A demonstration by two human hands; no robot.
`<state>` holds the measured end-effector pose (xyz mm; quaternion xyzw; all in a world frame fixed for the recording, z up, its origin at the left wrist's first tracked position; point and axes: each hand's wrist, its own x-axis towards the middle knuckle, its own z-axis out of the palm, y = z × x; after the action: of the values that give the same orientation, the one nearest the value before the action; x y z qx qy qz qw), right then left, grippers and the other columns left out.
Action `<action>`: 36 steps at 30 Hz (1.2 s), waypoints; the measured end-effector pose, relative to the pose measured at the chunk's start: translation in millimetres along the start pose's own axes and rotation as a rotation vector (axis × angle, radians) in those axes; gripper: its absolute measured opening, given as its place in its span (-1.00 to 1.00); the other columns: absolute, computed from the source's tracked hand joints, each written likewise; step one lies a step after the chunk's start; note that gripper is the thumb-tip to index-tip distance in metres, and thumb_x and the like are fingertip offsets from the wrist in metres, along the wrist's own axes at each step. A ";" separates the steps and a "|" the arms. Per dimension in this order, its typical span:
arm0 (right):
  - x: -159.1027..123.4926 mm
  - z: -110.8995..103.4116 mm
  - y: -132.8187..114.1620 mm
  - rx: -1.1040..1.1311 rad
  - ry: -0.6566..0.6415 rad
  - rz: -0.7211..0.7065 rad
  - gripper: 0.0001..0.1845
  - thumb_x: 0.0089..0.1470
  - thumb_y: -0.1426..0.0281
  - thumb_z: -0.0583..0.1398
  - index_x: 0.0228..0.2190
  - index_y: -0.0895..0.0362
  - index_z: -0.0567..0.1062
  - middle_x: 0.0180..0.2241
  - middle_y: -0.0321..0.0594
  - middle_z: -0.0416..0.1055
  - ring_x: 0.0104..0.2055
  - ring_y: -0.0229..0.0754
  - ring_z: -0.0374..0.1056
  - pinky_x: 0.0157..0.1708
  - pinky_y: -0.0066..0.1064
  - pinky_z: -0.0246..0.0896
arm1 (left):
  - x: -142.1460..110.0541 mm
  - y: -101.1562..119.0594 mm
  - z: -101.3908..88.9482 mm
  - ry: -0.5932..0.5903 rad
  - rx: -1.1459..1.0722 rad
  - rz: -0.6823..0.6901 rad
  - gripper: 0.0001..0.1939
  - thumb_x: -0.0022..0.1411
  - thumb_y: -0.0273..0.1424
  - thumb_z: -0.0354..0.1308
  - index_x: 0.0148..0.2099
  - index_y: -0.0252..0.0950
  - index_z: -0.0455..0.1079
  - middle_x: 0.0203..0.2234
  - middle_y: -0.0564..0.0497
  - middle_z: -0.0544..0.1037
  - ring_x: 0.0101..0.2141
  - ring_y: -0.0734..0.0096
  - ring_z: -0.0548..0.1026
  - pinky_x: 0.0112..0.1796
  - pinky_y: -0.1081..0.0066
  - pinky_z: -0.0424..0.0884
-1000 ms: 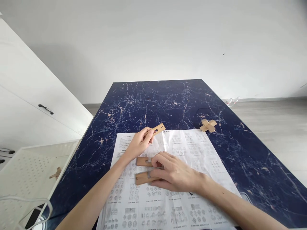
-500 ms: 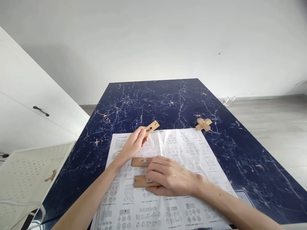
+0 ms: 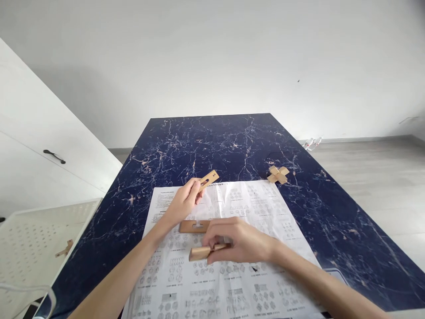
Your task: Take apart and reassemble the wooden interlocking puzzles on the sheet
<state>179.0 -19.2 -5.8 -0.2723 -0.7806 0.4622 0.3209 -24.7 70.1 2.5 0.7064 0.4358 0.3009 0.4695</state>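
My left hand (image 3: 188, 197) pinches a slotted wooden puzzle piece marked 2 (image 3: 210, 178), held slanting up to the right above the paper's far edge. My right hand (image 3: 237, 241) is closed on another wooden puzzle piece (image 3: 199, 253), tilted on its edge over the sheet; my fingers cover its middle. Just beyond it a third wooden piece with a cut-out (image 3: 189, 227) lies flat, its right end hidden by my right hand. Under everything is a creased printed instruction sheet (image 3: 265, 204) with rows of small diagrams.
An assembled wooden cross puzzle (image 3: 278, 174) rests by the sheet's far right corner on the blue marbled table (image 3: 206, 141). At left are a white perforated basket (image 3: 29, 230) with a small wooden piece (image 3: 64, 249) and a white cabinet (image 3: 40, 128). Bottles (image 3: 312, 143) stand on the floor.
My right hand has taken hold of the nearer wooden piece, which lay flat, and tilted it up off the paper. My left hand keeps its piece almost still. The view has shifted slightly.
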 end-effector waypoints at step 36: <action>7.2 -15.7 15.6 0.122 0.507 0.375 -0.55 0.43 0.01 0.10 -0.40 0.03 0.30 -0.55 -0.41 0.21 -0.56 -0.27 0.07 -0.52 -0.37 0.00 | -13.6 -13.3 19.4 0.176 0.439 0.512 -0.57 0.63 -0.24 0.02 0.43 -0.18 0.33 0.03 -0.09 0.73 -0.13 0.19 0.76 -0.13 0.30 0.72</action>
<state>188.2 1.2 -12.2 -0.4980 -0.5828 0.4766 0.4302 -18.9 52.5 -17.4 0.8485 0.3375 0.3677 0.1761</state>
